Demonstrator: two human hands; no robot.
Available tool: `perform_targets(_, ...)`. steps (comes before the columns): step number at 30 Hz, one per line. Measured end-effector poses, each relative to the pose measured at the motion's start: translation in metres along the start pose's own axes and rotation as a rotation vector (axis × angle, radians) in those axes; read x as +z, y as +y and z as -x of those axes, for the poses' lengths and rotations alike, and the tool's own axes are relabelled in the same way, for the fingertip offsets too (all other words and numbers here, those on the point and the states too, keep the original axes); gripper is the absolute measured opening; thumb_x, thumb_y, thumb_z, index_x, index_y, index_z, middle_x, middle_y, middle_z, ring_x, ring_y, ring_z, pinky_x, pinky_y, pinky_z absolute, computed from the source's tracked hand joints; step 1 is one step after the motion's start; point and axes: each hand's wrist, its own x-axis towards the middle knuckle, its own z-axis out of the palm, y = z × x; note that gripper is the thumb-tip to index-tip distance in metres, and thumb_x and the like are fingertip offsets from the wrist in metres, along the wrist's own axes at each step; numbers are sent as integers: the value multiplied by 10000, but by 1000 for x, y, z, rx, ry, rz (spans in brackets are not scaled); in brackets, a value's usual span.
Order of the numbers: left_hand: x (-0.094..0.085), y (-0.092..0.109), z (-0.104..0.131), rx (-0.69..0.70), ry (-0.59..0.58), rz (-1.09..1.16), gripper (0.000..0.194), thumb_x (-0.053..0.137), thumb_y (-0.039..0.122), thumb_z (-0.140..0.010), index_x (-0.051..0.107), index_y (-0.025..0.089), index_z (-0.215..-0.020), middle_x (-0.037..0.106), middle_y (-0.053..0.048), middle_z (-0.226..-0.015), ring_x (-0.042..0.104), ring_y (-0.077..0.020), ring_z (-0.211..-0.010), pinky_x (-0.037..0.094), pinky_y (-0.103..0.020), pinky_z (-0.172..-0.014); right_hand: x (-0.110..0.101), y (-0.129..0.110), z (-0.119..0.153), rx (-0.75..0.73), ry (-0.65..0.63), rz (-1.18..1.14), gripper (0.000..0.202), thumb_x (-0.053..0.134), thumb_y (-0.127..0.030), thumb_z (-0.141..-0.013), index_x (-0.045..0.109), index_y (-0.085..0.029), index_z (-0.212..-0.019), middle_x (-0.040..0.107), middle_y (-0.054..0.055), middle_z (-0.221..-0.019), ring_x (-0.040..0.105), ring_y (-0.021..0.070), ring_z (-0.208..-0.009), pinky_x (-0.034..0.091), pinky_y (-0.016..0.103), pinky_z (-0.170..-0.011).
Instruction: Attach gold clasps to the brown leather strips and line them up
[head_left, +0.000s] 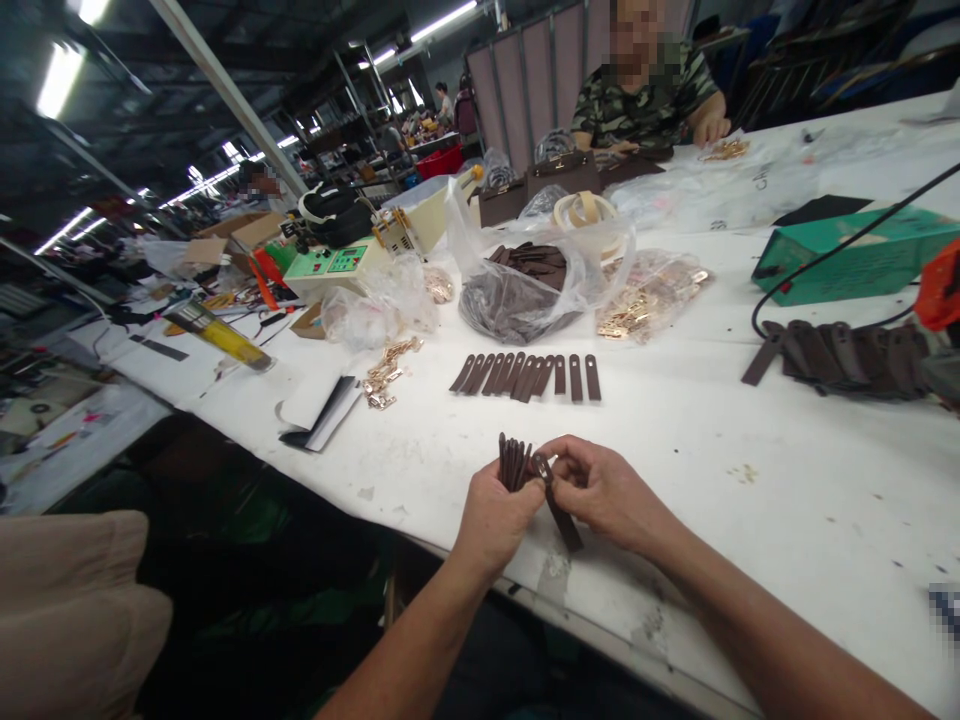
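In my left hand (491, 515) is a bunch of dark brown leather straps (513, 462), their rounded ends pointing up. My right hand (600, 488) pinches a single brown leather strap (561, 515), with a hole near its rounded top; the left thumb touches it too. Beyond my hands, a row of similar straps (517, 376) lies side by side on the white table (420, 460). Behind that row sits a clear plastic bag (487, 305) full of brown straps. Gold metal pieces (382, 375) lie loose to its left, and a bag of gold pieces (637, 300) rests to its right.
At right are a heap of brown straps (847, 355), a green box (847, 255) and a black cable (840, 258). Left stand a control machine (337, 262), a yellow-filled clear tube (225, 338) and a folded black-white card (326, 418). A person in camouflage (652, 100) works across the table.
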Motion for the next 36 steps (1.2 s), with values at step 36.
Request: perform_targets(36,-1,-4,2,-31,0,150,186,716,291,-758,602,149,-790,405,89,-542,286,-61,-458,270,-206,-468,-4,-4,2,-32,30,133,111,569,-204,-769,580,-182,-661,523,-46,-560,456,94,-510,347,206,-483)
